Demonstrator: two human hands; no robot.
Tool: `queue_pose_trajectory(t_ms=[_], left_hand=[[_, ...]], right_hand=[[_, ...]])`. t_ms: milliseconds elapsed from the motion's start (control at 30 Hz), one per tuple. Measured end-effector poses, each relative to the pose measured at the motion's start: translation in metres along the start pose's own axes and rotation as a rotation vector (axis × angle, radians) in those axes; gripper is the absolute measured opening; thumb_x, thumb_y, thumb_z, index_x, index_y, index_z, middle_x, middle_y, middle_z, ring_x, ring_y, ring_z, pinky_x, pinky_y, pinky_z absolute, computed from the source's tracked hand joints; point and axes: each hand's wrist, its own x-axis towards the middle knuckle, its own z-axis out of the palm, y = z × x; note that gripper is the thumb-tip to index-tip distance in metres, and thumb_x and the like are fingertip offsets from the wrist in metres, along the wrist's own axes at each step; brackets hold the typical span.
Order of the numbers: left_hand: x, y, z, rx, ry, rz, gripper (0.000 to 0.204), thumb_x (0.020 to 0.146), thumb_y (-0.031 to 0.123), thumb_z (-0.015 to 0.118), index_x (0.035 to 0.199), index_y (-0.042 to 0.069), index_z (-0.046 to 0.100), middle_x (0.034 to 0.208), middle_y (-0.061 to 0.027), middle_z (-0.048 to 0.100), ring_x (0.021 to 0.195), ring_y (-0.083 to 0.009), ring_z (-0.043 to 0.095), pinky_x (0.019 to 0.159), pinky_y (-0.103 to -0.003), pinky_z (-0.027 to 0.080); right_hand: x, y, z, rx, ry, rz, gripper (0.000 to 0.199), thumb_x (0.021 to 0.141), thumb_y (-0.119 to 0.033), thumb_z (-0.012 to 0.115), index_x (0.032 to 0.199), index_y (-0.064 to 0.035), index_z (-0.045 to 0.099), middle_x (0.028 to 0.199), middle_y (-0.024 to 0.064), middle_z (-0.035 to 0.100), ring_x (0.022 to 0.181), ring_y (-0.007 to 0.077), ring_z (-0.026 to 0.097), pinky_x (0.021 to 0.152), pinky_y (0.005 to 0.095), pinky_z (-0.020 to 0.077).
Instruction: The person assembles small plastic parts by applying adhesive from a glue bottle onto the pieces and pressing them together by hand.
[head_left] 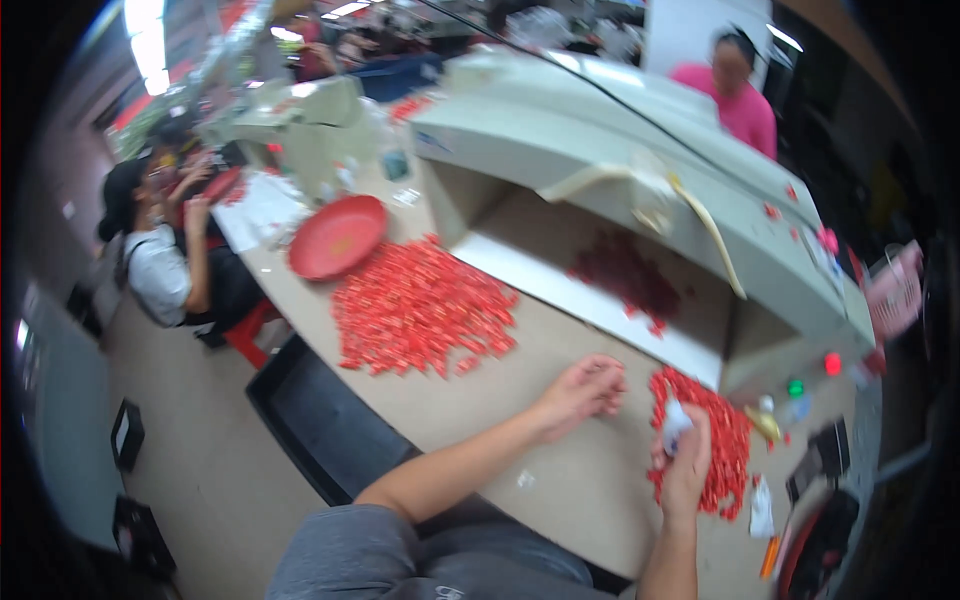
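My right hand (686, 462) is wrapped round a small white squeeze bottle (675, 420) with a pale narrow tip, held over the right-hand pile of small red pieces (722, 470). My left hand (588, 386) hovers above the table between the two piles, its fingers curled together. Whatever they pinch, if anything, is hidden or too small to name. To its left spreads a larger heap of red pieces (425, 310), shiny and slightly blurred. A round red tray (338, 237) rests against that heap's far left edge.
A pale green machine hood (640, 130) stands across the far side, with more red pieces (628, 268) inside its opening. Small capped bottles (797, 400), a white tube (762, 508) and an orange stick (769, 557) lie at right. A black bin (325, 420) sits below the table's left edge; co-workers (165, 250) are beyond.
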Motion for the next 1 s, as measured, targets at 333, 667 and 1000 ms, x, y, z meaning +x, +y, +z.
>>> queue_pose_trajectory(t_ms=[333, 667, 1000], left_hand=[[-0.014, -0.018, -0.007, -0.392, -0.045, -0.23, 0.028, 0.098, 0.025, 0.053, 0.122, 0.011, 0.054, 0.092, -0.0012, 0.059, 0.081, -0.0112, 0.055, 0.074, -0.028, 0.048], [-0.016, -0.028, -0.007, -0.441, -0.006, -0.313, 0.025, 0.098, 0.026, 0.053, 0.117, 0.009, 0.055, 0.093, -0.0013, 0.06, 0.082, -0.0117, 0.054, 0.074, -0.027, 0.047], [-0.015, -0.021, 0.003, -0.321, 0.099, -0.371, 0.032, 0.1, 0.028, 0.048, 0.125, 0.009, 0.054, 0.091, -0.0015, 0.061, 0.078, -0.0116, 0.053, 0.071, -0.027, 0.047]], right_hand=[[0.019, 0.014, -0.016, 0.097, 0.057, -0.116, 0.026, 0.093, -0.031, 0.062, 0.093, -0.0064, 0.052, 0.072, -0.0022, 0.05, 0.06, 0.0029, 0.043, 0.051, 0.0184, 0.0349], [0.015, 0.013, -0.018, -0.201, 0.081, -0.243, 0.026, 0.09, -0.026, 0.067, 0.092, -0.0023, 0.056, 0.079, 0.001, 0.059, 0.068, 0.0055, 0.049, 0.06, 0.0207, 0.0408], [0.018, 0.014, -0.017, -0.208, 0.094, -0.251, 0.024, 0.089, -0.023, 0.069, 0.091, -0.0022, 0.057, 0.077, 0.0009, 0.059, 0.067, 0.0057, 0.048, 0.059, 0.021, 0.0405]])
